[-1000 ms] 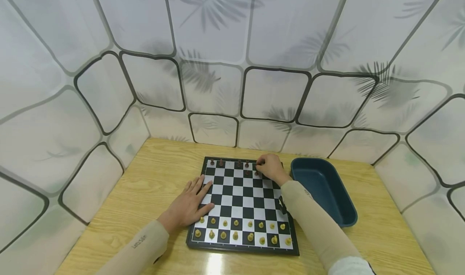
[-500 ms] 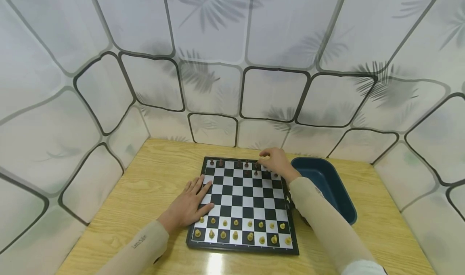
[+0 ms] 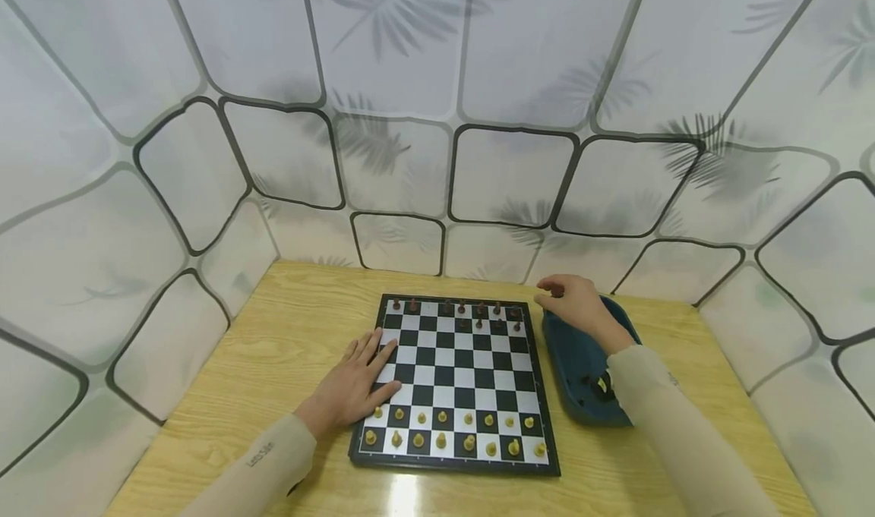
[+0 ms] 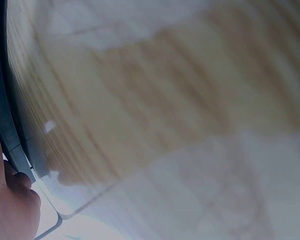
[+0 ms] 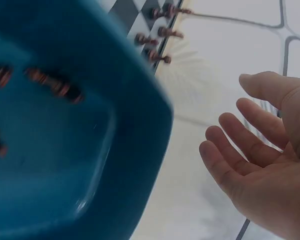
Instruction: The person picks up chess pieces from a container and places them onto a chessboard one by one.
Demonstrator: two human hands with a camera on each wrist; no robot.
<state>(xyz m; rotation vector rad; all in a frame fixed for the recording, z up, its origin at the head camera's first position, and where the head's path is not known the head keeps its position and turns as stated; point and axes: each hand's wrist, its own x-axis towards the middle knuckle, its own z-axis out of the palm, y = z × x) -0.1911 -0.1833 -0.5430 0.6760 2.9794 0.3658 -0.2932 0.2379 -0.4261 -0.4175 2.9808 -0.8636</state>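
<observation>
Resting on L edge of chessboard (image 3: 454, 380), L hand (image 3: 352, 386) has fingers spread; L sleeve (image 3: 273, 460) print starts "Lets", rest blurry. R hand (image 3: 577, 304), fingers loosely bent, is over far end of blue bin (image 3: 562, 350), just R of board. Dark pcs (image 5: 55, 84) lie inside; R sleeve (image 3: 683, 426) print unreadable.

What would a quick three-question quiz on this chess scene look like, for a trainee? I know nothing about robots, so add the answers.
1. Which is touching the edge of the chessboard?
A. The right hand
B. The left hand
C. Neither hand
2. True or false: dark reddish pieces lie inside the blue bin.
3. How many rows do the yellow pieces stand in?

Key
1. B
2. True
3. Two, with eight pieces in each
</observation>
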